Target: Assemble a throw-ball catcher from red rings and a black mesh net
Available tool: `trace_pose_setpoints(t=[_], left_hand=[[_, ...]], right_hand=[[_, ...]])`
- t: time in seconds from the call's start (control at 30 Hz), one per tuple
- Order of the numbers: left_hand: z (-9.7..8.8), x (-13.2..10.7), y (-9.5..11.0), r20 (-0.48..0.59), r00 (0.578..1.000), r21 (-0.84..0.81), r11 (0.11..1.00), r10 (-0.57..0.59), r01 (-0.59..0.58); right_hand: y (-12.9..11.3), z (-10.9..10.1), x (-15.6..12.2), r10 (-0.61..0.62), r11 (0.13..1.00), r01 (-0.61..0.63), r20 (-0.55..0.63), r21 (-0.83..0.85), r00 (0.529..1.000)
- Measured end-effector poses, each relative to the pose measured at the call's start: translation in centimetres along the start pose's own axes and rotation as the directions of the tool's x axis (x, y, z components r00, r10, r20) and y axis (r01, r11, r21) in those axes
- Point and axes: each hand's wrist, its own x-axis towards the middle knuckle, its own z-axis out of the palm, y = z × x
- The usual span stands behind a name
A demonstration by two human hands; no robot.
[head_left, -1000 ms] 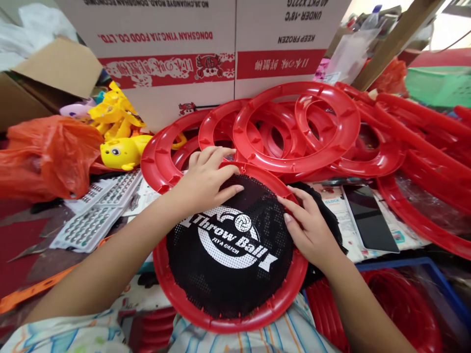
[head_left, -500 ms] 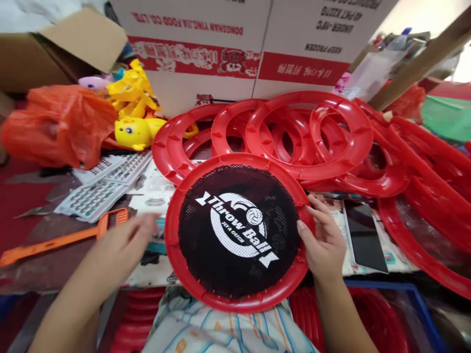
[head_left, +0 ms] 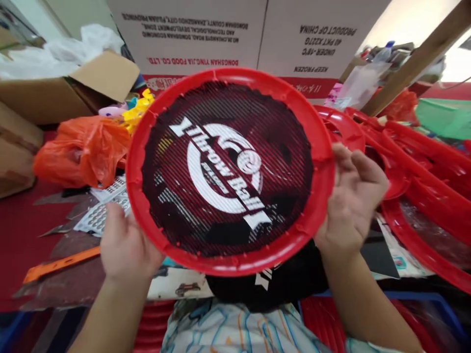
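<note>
A red plastic ring with black mesh [head_left: 230, 169], printed "Throw Ball" in white, is held up above the table, tilted toward me. At its lower left rim is my left hand [head_left: 128, 245], thumb sticking up and fingers partly hidden behind the ring. Around the right rim my right hand [head_left: 351, 206] grips, its fingers bent beside the edge. Under the ring, near the table's front edge, lies a black mesh piece [head_left: 294, 279] with white print. More red rings [head_left: 342, 127] lie behind and to the right, partly covered by the held one.
A large white carton [head_left: 206, 34] stands at the back. To the left are an orange plastic bag [head_left: 83, 152], yellow toy parts [head_left: 138, 110], a tray of small round pieces [head_left: 97, 211] and an orange plastic strip [head_left: 61, 264]. A dark phone [head_left: 380, 255] lies at right.
The mesh ring has risen from near my lap toward the camera. My left hand has come to its left rim; my right stays at the right rim. A black mesh piece now shows underneath.
</note>
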Motion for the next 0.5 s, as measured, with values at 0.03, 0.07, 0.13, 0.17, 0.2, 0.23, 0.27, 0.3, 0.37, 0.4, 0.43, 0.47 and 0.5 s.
trace_pose_setpoints(t=[0.03, 0.07, 0.13, 0.17, 0.2, 0.23, 0.27, 0.3, 0.37, 0.4, 0.43, 0.47, 0.5], left_hand=[[0.6, 1.5, 0.4, -0.028, 0.997, -0.018, 0.997, 0.072, -0.072], [1.0, 3.0, 0.7, -0.058, 0.990, -0.028, 0.991, 0.127, -0.129], [1.2, 5.6, 0.6, -0.051, 0.987, 0.015, 0.988, 0.152, -0.152], [1.0, 6.6, 0.4, -0.072, 0.984, 0.025, 0.987, 0.161, -0.160], [0.8, 7.3, 0.1, -0.074, 0.984, 0.013, 0.987, 0.163, -0.163], [0.5, 7.7, -0.4, -0.085, 0.982, -0.019, 0.985, 0.169, -0.171], [0.2, 7.8, -0.8, -0.089, 0.983, -0.055, 0.984, 0.162, -0.167], [0.0, 7.8, -1.3, -0.091, 0.987, -0.096, 0.985, 0.134, -0.143], [0.1, 7.5, -2.0, -0.142, 0.989, -0.191, 0.980, 0.027, -0.054], [0.4, 7.4, -2.3, -0.193, 0.981, -0.241, 0.970, -0.022, -0.025], [0.8, 7.3, -2.4, -0.255, 0.966, -0.289, 0.957, -0.052, -0.024], [1.2, 7.3, -2.5, -0.314, 0.947, -0.330, 0.943, -0.068, -0.041], [1.6, 7.4, -2.5, -0.370, 0.927, -0.367, 0.927, -0.070, -0.077]], right_hand=[[1.0, 0.3, 1.3, -0.032, 0.999, 0.034, 0.063, -0.025, 0.997], [2.2, 0.4, 2.3, -0.037, 0.998, 0.044, 0.120, -0.055, 0.992], [4.6, -0.3, 3.8, -0.038, 0.981, 0.089, 0.280, -0.173, 0.959], [5.7, -1.0, 4.2, -0.008, 0.966, 0.103, 0.366, -0.239, 0.930], [6.7, -1.7, 4.3, 0.032, 0.942, 0.123, 0.447, -0.313, 0.894], [7.4, -2.5, 4.2, 0.075, 0.910, 0.150, 0.508, -0.387, 0.858], [8.0, -3.3, 4.0, 0.118, 0.872, 0.180, 0.550, -0.456, 0.827], [8.3, -4.0, 3.7, 0.153, 0.829, 0.212, 0.575, -0.517, 0.804], [8.5, -5.0, 3.2, 0.195, 0.747, 0.275, 0.594, -0.606, 0.780], [8.5, -5.3, 3.1, 0.203, 0.711, 0.303, 0.597, -0.635, 0.776], [8.3, -5.5, 3.0, 0.202, 0.680, 0.328, 0.597, -0.656, 0.776], [8.1, -5.6, 3.0, 0.192, 0.654, 0.351, 0.595, -0.670, 0.780], [7.9, -5.6, 3.1, 0.173, 0.633, 0.370, 0.591, -0.680, 0.788]])
